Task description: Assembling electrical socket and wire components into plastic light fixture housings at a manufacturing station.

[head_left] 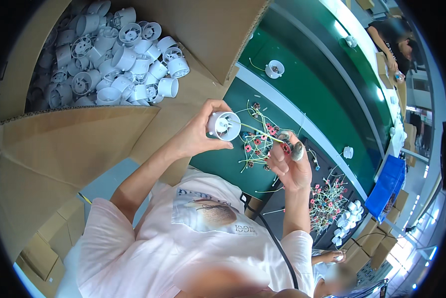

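Observation:
My left hand (200, 130) is wrapped round a white round plastic housing (216, 127), its open end with inner spokes facing up and right. My right hand (293, 166) pinches a small red-and-dark motor (285, 148) between thumb and finger; worn grey covers sit on those fingertips. A yellow-green wire (258, 130) stretches from the motor toward the housing's opening; whether its end is inside I cannot tell. Beneath and between my hands, several small motors with thin wires (257, 145) lie tangled on the green work surface.
A large cardboard box (69, 131) full of white housings (123, 58) stands at left. Beyond runs a green conveyor belt (312, 74) carrying a wired housing (274, 69). At right lie another motor pile (327, 201), white parts (350, 218) and a blue bin (386, 186). Two other people work nearby.

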### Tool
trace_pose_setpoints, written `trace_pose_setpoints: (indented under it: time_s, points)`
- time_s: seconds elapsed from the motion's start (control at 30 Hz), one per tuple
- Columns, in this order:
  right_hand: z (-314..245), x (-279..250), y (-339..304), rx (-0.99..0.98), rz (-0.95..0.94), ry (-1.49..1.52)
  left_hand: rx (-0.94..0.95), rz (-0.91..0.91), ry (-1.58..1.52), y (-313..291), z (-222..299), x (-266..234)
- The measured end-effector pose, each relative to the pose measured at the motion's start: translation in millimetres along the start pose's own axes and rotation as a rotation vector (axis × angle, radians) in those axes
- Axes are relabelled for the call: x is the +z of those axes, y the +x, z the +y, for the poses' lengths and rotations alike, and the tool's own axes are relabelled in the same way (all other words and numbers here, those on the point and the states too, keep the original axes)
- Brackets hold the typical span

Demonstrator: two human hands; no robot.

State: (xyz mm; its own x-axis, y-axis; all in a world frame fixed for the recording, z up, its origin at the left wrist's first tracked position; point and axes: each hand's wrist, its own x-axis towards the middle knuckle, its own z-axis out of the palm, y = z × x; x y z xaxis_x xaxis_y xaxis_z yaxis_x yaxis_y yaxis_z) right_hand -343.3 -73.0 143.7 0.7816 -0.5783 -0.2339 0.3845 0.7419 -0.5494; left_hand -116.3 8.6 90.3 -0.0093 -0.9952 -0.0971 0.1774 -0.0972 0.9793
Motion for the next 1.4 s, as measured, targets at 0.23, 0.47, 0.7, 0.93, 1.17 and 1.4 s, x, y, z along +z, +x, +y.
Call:
trace_pose_setpoints:
  time_s: [0.23,0.47,0.7,0.93,1.17,1.4]
  points:
    - [5,7,0,0.022,0.034,0.182,-0.082,-0.041,-0.104,-7,26,-4]
    - [27,22,-8,0.045,0.009,0.321,0.106,0.207,0.4,-11,7,-1]
    - [46,23,5,-0.012,0.052,0.44,0.232,0.324,0.384,-7,8,9]
    - [52,20,11,-0.034,0.112,0.442,0.32,0.314,0.512,-10,14,8]
    - [51,23,10,-0.117,0.191,0.253,0.275,0.3,0.56,-9,22,8]
    - [10,36,9,-0.042,0.201,-0.5,0.323,0.131,0.639,-3,26,-12]
